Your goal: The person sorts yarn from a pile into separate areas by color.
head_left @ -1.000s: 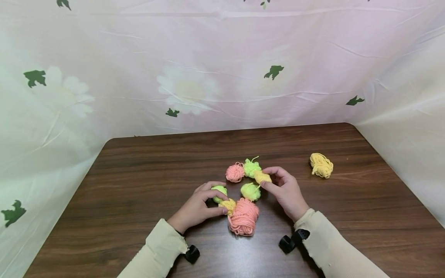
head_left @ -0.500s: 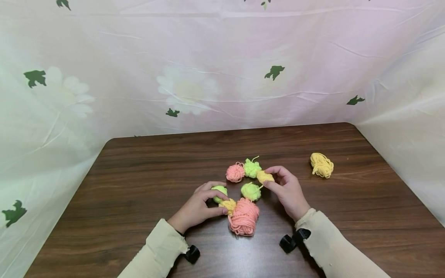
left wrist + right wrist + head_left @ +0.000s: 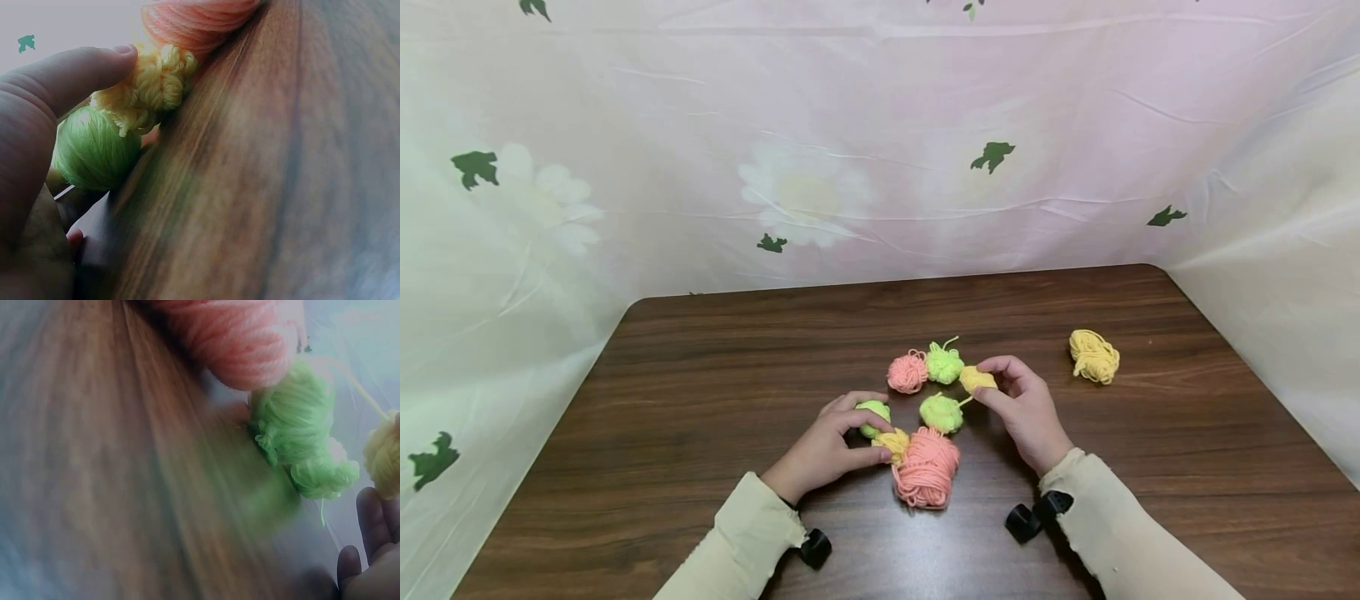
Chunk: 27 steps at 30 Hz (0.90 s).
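My right hand (image 3: 1026, 412) pinches a small yellow yarn ball (image 3: 977, 379) between thumb and fingers; in the right wrist view that yellow ball (image 3: 382, 455) appears raised, with a loose strand trailing from it. My left hand (image 3: 827, 450) has its thumb on another yellow yarn ball (image 3: 153, 84) and its fingers curled over that ball and a green yarn ball (image 3: 97, 150) beside it. Against the left yellow ball lies a large pink yarn ball (image 3: 927, 471). A second green yarn ball (image 3: 940, 413) sits just behind the pink one.
Farther back, a small pink yarn ball (image 3: 907, 372) touches a green one (image 3: 943, 364) with a loose tail. A lone yellow yarn ball (image 3: 1093, 357) lies at the right on the dark wooden table (image 3: 700, 358). Floral cloth (image 3: 880, 150) hangs behind and at the sides.
My right hand has shifted slightly to the right with its yellow yarn ball, drawing away from the green balls. The left hand stays in place.
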### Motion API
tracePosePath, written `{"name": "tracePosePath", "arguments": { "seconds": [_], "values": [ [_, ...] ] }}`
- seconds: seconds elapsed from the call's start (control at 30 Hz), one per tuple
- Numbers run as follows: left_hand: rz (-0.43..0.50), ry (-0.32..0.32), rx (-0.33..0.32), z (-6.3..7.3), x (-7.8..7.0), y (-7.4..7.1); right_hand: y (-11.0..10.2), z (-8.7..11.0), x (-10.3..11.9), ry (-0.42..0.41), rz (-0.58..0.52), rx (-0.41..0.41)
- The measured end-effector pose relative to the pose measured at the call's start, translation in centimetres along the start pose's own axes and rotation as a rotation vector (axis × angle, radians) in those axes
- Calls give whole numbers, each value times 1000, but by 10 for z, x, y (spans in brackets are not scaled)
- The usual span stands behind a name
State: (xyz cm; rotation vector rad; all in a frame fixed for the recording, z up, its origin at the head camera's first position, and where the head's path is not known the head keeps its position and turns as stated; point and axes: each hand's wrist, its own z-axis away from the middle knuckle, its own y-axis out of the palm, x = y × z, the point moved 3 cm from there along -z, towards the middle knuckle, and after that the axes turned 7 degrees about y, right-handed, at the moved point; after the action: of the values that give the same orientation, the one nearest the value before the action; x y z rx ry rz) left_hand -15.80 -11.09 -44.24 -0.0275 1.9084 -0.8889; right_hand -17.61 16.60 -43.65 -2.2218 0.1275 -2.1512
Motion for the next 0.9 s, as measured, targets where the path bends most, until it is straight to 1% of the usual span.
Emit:
{"name": "tracePosePath", "arguments": {
  "seconds": [0.5, 0.7, 0.9],
  "values": [
    [-8, 0, -3, 0, 0, 1, -7, -3, -2, -28, -8, -33],
    [-17, -15, 3, 0, 2, 2, -9, -4, -3, -26, -16, -31],
    [-16, -10, 4, 0, 2, 2, -11, -5, -3, -20, -16, -43]
  ]
}}
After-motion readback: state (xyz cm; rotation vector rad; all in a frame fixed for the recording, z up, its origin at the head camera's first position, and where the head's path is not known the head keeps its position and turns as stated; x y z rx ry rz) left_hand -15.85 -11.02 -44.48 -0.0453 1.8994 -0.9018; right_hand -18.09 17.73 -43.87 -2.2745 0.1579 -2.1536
